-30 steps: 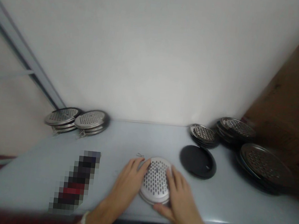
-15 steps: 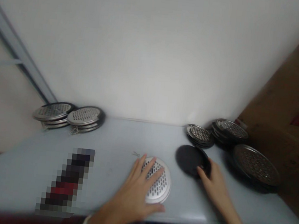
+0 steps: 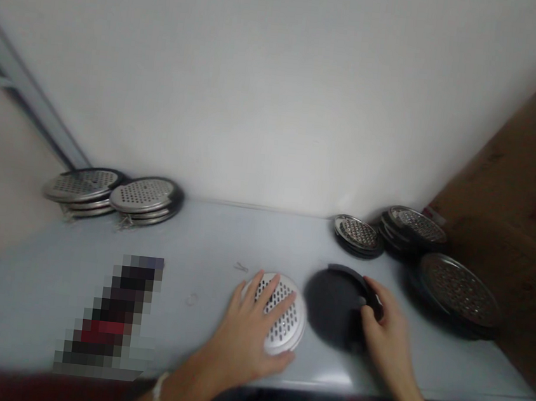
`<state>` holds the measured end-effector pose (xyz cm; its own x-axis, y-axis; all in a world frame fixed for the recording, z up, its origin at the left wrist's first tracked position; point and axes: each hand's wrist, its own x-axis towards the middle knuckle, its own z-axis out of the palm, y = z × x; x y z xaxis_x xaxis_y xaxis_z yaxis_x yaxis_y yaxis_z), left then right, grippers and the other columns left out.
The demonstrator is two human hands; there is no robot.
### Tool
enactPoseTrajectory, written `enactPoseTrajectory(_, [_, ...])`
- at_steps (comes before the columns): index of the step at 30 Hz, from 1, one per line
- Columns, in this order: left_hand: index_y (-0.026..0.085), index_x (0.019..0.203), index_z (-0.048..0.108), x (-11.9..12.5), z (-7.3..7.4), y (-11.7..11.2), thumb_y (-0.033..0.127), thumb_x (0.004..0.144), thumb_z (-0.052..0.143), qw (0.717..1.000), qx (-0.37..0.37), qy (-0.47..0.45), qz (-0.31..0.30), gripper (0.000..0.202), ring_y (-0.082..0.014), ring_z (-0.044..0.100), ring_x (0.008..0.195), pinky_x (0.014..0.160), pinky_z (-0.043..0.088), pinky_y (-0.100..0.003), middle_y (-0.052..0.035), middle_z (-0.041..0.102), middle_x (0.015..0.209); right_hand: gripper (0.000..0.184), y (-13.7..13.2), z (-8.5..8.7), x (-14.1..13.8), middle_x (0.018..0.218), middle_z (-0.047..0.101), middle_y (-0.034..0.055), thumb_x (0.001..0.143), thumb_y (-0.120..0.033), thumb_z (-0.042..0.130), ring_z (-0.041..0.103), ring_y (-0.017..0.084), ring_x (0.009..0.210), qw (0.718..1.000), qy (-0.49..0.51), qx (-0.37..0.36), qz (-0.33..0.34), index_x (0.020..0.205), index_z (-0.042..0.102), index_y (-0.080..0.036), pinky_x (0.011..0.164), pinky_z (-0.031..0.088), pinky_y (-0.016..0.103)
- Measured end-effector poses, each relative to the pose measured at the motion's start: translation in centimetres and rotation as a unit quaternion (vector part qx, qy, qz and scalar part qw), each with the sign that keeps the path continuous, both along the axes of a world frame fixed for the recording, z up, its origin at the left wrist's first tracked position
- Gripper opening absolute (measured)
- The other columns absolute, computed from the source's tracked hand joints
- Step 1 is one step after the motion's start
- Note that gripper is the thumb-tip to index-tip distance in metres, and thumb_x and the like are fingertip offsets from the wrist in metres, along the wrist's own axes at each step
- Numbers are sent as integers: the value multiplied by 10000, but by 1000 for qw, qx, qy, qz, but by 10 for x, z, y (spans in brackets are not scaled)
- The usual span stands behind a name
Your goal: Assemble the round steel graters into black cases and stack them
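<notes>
My left hand [image 3: 254, 333] lies with spread fingers over a round metal plate with rows of slot-shaped holes [image 3: 285, 327], on the table. A second pale rim shows beneath that plate. To its right, my right hand [image 3: 386, 328] grips the right edge of a black round dish [image 3: 333, 309], thumb inside and fingers around the outside. The dish has a raised rim on its far right side and looks slightly blurred. A small thin wire piece [image 3: 241, 266] lies just beyond my left hand, and a faint clear ring [image 3: 191, 299] is to its left.
Two stacks of perforated metal plates [image 3: 141, 195] stand at the back left. More round plates, some black-edged, are at the right: a small stack [image 3: 357, 234], a taller one [image 3: 413, 228] and a large one [image 3: 459, 291]. Cardboard [image 3: 524, 221] borders the right. A pixelated patch covers something at left.
My right hand has brought the black dish left and nearer, beside the metal plate, and its open face shows more. My left hand stays on the plate. The view has shifted slightly.
</notes>
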<state>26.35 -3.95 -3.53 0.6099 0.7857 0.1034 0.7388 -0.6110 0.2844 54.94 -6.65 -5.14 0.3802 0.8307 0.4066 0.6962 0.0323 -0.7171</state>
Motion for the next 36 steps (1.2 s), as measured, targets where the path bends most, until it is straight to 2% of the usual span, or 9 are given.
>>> enactPoseTrajectory(5, [306,1529,439,-5,1,-2,523,689,834,999,9,-33,2,953,-448,257,1507,1192,251,-673,-118,368,1637,477,8,10,-18,1305,648,158,843,-308,465,577,321,1237,1000,-4,25,0,1261,644,-165,1099,422,541])
enactPoseTrajectory(10, [246,1529,431,-1,5,-8,595,686,840,999,-3,-45,-25,1000,-433,290,1497,1200,263,-667,-144,380,1628,419,12,-4,-42,1194,718,158,863,-298,456,648,313,1142,998,38,-15,56,1173,694,-146,1068,472,542])
enactPoseTrajectory(15, [210,1527,441,18,17,-8,823,694,698,995,-28,-61,-77,1065,-446,303,1494,1196,222,-722,-185,410,1604,436,5,-17,-64,1298,692,149,955,-384,454,618,304,1226,990,109,-39,76,1238,687,-147,1132,424,542])
enactPoseTrajectory(19, [208,1520,460,17,23,0,865,736,592,992,-55,-67,-91,1031,-437,246,1521,1206,157,-735,-179,430,1593,475,-1,-19,-67,1359,668,146,967,-433,474,599,307,1277,985,153,-43,73,1294,668,-149,1156,400,533])
enactPoseTrajectory(23, [230,1560,406,-15,14,7,762,584,824,993,-81,-72,-45,1187,-467,178,1535,1201,211,-713,-196,316,1650,468,-3,-16,-65,1325,690,146,976,-453,474,617,307,1256,983,175,-23,54,1273,677,-154,1133,425,518])
enactPoseTrajectory(27, [360,1488,509,-41,0,6,445,717,897,988,-128,-82,-23,867,-387,379,1481,1187,361,-587,-123,303,1669,391,-2,-11,-69,1240,719,134,976,-414,476,649,292,1171,986,149,-6,69,1192,694,-172,1080,471,495])
enactPoseTrajectory(29, [372,1436,573,-43,-7,4,372,743,883,987,-120,-100,-31,758,-371,399,1473,1183,380,-553,-97,312,1668,362,-2,-10,-72,1244,706,128,981,-380,473,640,285,1165,989,121,-2,84,1206,677,-183,1077,469,496])
enactPoseTrajectory(31, [346,1411,607,-39,-14,3,343,690,913,989,-94,-110,-33,783,-390,406,1464,1172,395,-549,-109,330,1658,352,-3,-9,-75,1252,686,126,991,-355,466,621,287,1175,991,91,1,94,1244,647,-190,1074,465,504])
enactPoseTrajectory(36, [360,1359,652,-31,-28,3,421,575,976,991,-65,-120,-8,850,-428,455,1422,1127,444,-589,-120,368,1635,354,-4,-10,-80,1251,621,129,1003,-325,472,573,292,1197,993,39,9,111,1326,569,-216,1084,450,530])
